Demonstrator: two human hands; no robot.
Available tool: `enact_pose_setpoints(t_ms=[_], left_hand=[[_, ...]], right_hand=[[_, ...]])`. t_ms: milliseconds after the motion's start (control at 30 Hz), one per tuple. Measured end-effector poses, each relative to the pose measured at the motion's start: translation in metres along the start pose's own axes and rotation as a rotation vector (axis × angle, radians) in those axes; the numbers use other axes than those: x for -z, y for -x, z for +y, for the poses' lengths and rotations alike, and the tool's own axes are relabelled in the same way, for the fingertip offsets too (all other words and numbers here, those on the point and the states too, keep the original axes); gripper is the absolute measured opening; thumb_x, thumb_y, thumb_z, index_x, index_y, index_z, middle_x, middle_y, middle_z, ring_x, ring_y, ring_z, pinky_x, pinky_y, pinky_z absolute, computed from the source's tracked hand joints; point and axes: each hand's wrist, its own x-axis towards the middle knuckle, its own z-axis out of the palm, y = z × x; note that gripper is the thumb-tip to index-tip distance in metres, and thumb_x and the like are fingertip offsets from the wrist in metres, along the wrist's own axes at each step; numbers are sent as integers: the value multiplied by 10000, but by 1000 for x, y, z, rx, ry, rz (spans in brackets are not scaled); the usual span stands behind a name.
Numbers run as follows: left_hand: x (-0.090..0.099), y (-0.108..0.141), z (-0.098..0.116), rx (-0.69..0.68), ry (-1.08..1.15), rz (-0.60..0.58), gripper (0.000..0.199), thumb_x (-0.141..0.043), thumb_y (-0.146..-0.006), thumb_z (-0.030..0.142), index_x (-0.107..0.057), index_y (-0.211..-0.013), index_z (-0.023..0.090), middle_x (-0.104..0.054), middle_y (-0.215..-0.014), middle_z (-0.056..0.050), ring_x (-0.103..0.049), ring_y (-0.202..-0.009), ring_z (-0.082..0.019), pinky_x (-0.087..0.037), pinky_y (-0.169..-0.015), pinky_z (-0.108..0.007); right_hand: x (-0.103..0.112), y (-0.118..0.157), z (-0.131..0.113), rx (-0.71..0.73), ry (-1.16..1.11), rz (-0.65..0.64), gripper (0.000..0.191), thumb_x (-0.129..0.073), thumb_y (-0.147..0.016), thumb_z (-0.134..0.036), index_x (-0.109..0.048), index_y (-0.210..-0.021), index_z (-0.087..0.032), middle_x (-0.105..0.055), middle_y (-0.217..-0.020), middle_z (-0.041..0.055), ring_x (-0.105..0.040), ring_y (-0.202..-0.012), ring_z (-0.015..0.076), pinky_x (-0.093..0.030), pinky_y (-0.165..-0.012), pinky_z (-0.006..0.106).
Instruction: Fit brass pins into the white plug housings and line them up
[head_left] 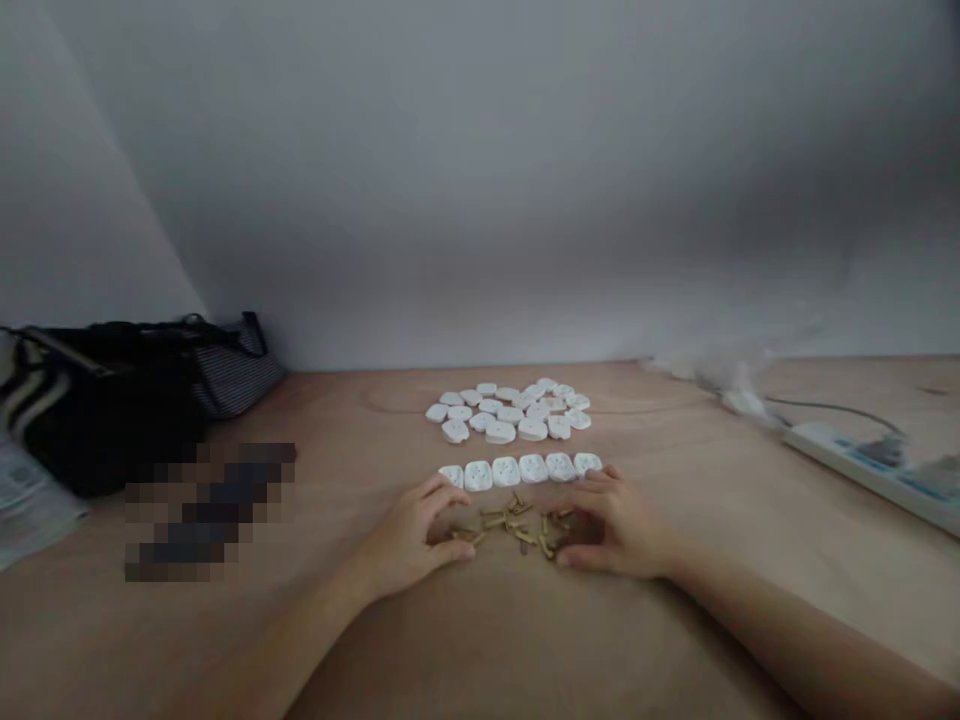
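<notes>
Each grip spread, the left hand (pixel 421 530) and right hand (pixel 611 525) flank loose brass-coloured pins (pixel 525 537) on the table (pixel 750 520), near side of six white pieces (pixel 506 471); gathering seems underway, the next move calling for a fine pinch.

Both forearms (pixel 772 620) reach forward and inward. The left hand (pixel 420 530) and the right hand (pixel 615 528) face each other, apart – fingers (pixel 442 493) bent, each thumb (pixel 454 552) spread away from them.
</notes>
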Motion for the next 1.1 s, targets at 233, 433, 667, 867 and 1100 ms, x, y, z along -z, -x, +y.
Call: enact_pose_setpoints(t_ms=[233,433,667,867,1100], left_hand=[[-10,-12,3,118,155,37,143,-627,-747,310,-567,-757,181,-555,-683,25,-521,-604,-132,-411,-546,-219],[-16,-13,-2,99,-33,269,273,-622,-753,366,-584,-958,190,-571,-1007,-58,-553,-952,-241,-454,-822,-358],[-23,1,11,286,-214,-46,898,-432,-755,690,-186,-1434,156,-118,-1494,-194,-84,-1355,-397,-179,-1048,-555],[-24,-13,15,268,-244,-102,940,-374,-721,761,-195,-1433,173,-85,-1495,-179,-100,-1347,-411,-152,-1043,-574],[-20,-7,14,22,-237,-76,791,-385,-813,653,-114,-1440,255,7,-1514,-86,17,-1371,-338,-79,-1080,-553]], right_hand=[[-21,-12,-18,-177,-95,37,311,-626,-745,-393,-617,-1019,-246,-646,-673,-10,-579,-627,171,-402,-618,287],[-25,-17,-15,-258,13,103,484,-648,-708,-499,-577,-1086,-206,-660,-732,32,-605,-723,222,-428,-713,354],[-9,5,26,-177,91,84,874,-632,-616,-666,-384,-1335,-235,-411,-1360,142,-389,-1218,344,-307,-965,514],[-24,10,41,-265,85,-27,903,-479,-745,-683,-173,-1434,-185,-201,-1478,144,-175,-1354,318,-181,-1076,512],[-14,7,26,-128,98,-70,804,-433,-809,-634,-123,-1436,-240,-132,-1493,101,-100,-1370,301,-68,-1083,568]])
